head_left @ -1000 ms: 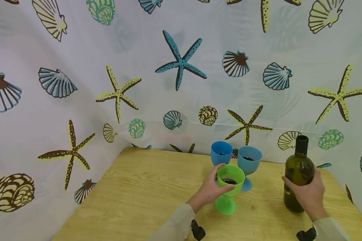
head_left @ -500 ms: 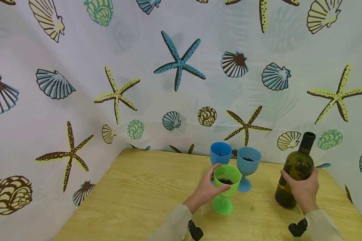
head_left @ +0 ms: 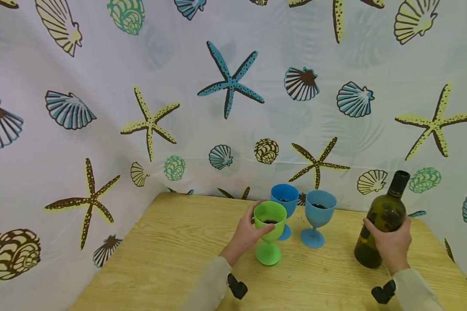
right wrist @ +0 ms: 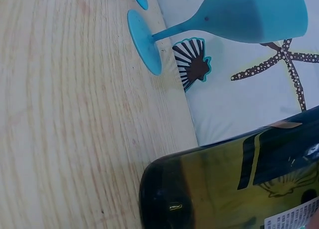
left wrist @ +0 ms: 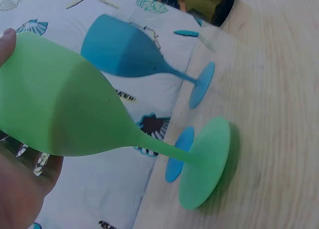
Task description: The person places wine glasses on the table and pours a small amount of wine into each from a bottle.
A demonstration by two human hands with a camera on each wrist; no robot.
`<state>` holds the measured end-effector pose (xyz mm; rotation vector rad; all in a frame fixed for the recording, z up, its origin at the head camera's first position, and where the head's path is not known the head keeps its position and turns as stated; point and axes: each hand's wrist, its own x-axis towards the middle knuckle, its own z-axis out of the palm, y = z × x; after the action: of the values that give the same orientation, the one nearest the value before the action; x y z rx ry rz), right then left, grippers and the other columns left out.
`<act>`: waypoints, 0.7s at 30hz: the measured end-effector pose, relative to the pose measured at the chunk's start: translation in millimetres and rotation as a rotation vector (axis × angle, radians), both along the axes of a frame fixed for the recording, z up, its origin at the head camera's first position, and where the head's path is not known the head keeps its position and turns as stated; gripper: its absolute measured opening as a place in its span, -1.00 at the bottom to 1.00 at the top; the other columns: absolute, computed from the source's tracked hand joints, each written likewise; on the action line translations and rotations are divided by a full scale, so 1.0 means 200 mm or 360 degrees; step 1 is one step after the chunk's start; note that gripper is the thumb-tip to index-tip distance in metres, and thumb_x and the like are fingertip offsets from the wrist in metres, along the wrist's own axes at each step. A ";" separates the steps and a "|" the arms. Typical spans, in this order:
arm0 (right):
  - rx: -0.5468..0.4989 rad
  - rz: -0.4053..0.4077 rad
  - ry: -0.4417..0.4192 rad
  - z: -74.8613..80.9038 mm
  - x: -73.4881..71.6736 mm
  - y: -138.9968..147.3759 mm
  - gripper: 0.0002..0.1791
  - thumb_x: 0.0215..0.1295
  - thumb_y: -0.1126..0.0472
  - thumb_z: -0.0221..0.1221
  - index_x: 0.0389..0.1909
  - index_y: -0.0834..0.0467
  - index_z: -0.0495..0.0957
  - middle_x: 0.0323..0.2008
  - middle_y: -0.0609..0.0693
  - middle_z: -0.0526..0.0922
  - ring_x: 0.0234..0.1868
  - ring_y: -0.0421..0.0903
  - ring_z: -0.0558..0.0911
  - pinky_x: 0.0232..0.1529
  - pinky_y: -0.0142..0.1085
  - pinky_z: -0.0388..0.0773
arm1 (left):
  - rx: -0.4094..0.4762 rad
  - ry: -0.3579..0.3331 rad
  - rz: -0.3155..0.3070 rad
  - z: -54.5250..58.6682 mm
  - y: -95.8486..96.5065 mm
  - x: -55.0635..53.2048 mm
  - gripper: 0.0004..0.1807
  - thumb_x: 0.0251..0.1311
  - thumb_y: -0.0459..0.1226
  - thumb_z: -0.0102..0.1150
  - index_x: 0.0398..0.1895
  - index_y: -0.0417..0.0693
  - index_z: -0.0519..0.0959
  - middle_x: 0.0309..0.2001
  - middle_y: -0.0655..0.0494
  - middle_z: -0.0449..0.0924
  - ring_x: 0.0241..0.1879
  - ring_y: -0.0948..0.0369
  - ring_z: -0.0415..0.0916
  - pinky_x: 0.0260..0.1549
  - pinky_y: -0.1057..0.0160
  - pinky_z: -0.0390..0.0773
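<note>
My left hand grips the bowl of a green plastic goblet, which holds dark liquid. In the left wrist view, its round foot is at the tabletop; I cannot tell whether it touches. Behind it stands a blue goblet, partly hidden by the green one. A light blue goblet stands to its right. Dark liquid shows in both. My right hand holds a dark green wine bottle round its body. The bottle leans a little to the right, and its base is low over the table.
The wooden table runs back to a white curtain printed with shells and starfish. The curtain hangs along the back, left and right. A dark wrist camera is strapped to the left wrist, another to the right.
My left hand has carried the green goblet left and slightly back, uncovering the blue goblet's foot. The bottle has gone from upright to tilted and shifted slightly left. Both blue goblets stay put.
</note>
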<state>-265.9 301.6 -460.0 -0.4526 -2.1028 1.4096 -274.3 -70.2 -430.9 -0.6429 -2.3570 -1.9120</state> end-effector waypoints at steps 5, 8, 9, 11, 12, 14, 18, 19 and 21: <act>-0.0008 0.0001 -0.0013 0.00 -0.01 0.00 0.13 -0.01 -0.05 0.41 0.46 0.07 -0.13 0.34 0.24 0.17 0.30 0.24 0.21 0.23 0.20 0.15 | 0.0031 0.0027 0.0126 0.06 -0.08 -0.02 -0.21 0.22 -0.23 0.23 0.42 -0.22 0.06 0.26 -0.26 0.24 0.19 -0.15 0.27 0.09 -0.10 0.36; -0.0019 0.0008 -0.0006 -0.01 -0.01 0.01 0.14 0.00 -0.05 0.40 0.46 0.06 -0.14 0.35 0.23 0.16 0.31 0.23 0.21 0.24 0.19 0.14 | 0.0041 0.0004 0.0198 0.07 -0.12 -0.05 -0.21 0.21 -0.22 0.24 0.42 -0.21 0.07 0.25 -0.25 0.24 0.17 -0.14 0.29 0.06 -0.09 0.39; -0.0023 0.0011 -0.0006 -0.01 -0.01 0.01 0.14 0.00 -0.04 0.40 0.46 0.06 -0.15 0.35 0.22 0.16 0.31 0.23 0.20 0.24 0.18 0.13 | 0.0057 -0.0031 0.0215 0.08 -0.13 -0.06 -0.21 0.19 -0.27 0.25 0.41 -0.21 0.08 0.26 -0.24 0.24 0.18 -0.14 0.28 0.08 -0.10 0.37; -0.0028 0.0015 -0.0009 -0.01 -0.01 0.02 0.15 0.00 -0.05 0.40 0.46 0.05 -0.16 0.36 0.22 0.15 0.32 0.22 0.20 0.25 0.18 0.13 | 0.0050 -0.0047 0.0253 0.06 -0.15 -0.10 -0.19 0.18 -0.27 0.27 0.42 -0.21 0.07 0.28 -0.25 0.23 0.21 -0.13 0.26 0.11 -0.11 0.34; -0.0027 0.0016 -0.0011 -0.01 -0.01 0.02 0.15 0.00 -0.05 0.40 0.46 0.05 -0.16 0.36 0.22 0.15 0.32 0.22 0.19 0.25 0.18 0.12 | 0.0038 -0.0038 0.0276 0.04 -0.16 -0.12 -0.19 0.17 -0.26 0.27 0.42 -0.21 0.07 0.28 -0.24 0.23 0.22 -0.12 0.25 0.12 -0.11 0.33; -0.0024 0.0019 -0.0012 -0.02 -0.01 0.02 0.14 0.01 -0.05 0.40 0.46 0.05 -0.16 0.36 0.22 0.15 0.32 0.22 0.20 0.25 0.18 0.13 | 0.0031 -0.0019 0.0322 0.00 -0.18 -0.18 -0.15 0.16 -0.21 0.29 0.43 -0.19 0.06 0.30 -0.23 0.21 0.23 -0.11 0.24 0.12 -0.11 0.33; -0.0016 0.0036 -0.0009 -0.01 -0.01 0.03 0.13 0.01 -0.06 0.39 0.46 0.06 -0.15 0.35 0.21 0.15 0.31 0.22 0.21 0.25 0.17 0.13 | 0.0035 -0.0019 0.0387 -0.03 -0.21 -0.21 -0.13 0.15 -0.19 0.30 0.43 -0.20 0.04 0.33 -0.24 0.17 0.23 -0.13 0.24 0.08 -0.10 0.38; -0.0017 0.0044 -0.0010 -0.01 -0.01 0.03 0.13 0.02 -0.07 0.39 0.45 0.06 -0.16 0.35 0.21 0.15 0.31 0.21 0.21 0.25 0.17 0.14 | 0.0044 -0.0031 0.0395 -0.03 -0.22 -0.22 -0.12 0.15 -0.19 0.30 0.44 -0.20 0.03 0.34 -0.25 0.16 0.23 -0.14 0.24 0.07 -0.09 0.39; -0.0013 0.0056 -0.0016 0.00 -0.01 0.03 0.14 0.01 -0.08 0.38 0.46 0.05 -0.17 0.35 0.21 0.15 0.31 0.22 0.20 0.25 0.17 0.14 | 0.0055 -0.0057 0.0414 -0.04 -0.23 -0.23 -0.11 0.15 -0.18 0.31 0.44 -0.16 0.02 0.34 -0.23 0.15 0.24 -0.13 0.24 0.06 -0.08 0.40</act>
<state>-268.0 307.3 -460.7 -0.4285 -2.1234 1.4388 -320.2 -115.7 -438.6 -0.2847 -2.2888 -1.8593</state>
